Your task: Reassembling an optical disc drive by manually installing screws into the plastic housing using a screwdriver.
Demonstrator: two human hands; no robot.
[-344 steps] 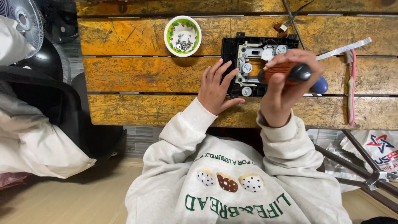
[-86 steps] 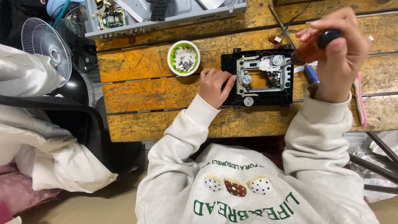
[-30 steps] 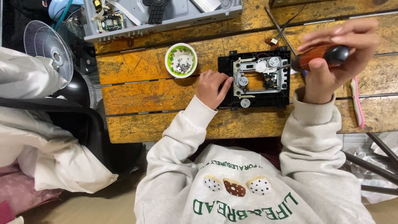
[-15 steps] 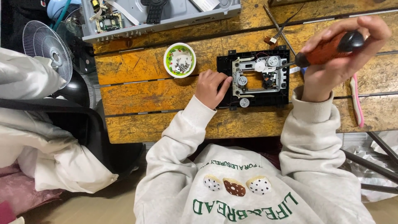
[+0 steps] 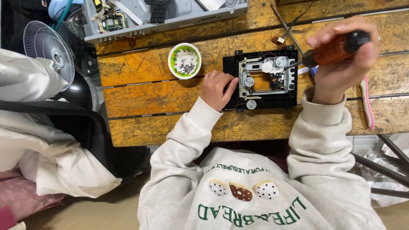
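Observation:
A black disc-drive mechanism (image 5: 260,100) with white gears and metal parts lies on the yellow wooden bench (image 5: 162,96). My left hand (image 5: 216,88) rests on the drive's left edge, fingers curled against it. My right hand (image 5: 343,64) grips a screwdriver (image 5: 330,49) with an orange-brown handle and black cap. The tool lies nearly level, its tip pointing left at the white gear near the drive's top. A small white bowl (image 5: 184,61) with a green rim holds several screws, left of the drive.
An opened grey device chassis (image 5: 170,17) with a circuit board sits at the bench's far edge. A pink-handled tool (image 5: 367,106) lies at the right. A small fan (image 5: 49,51) and a chair draped with a white jacket (image 5: 38,145) stand to the left.
My right hand has tipped the screwdriver from upright to nearly level and brought its tip to the drive's top. My left hand stayed on the drive's left edge.

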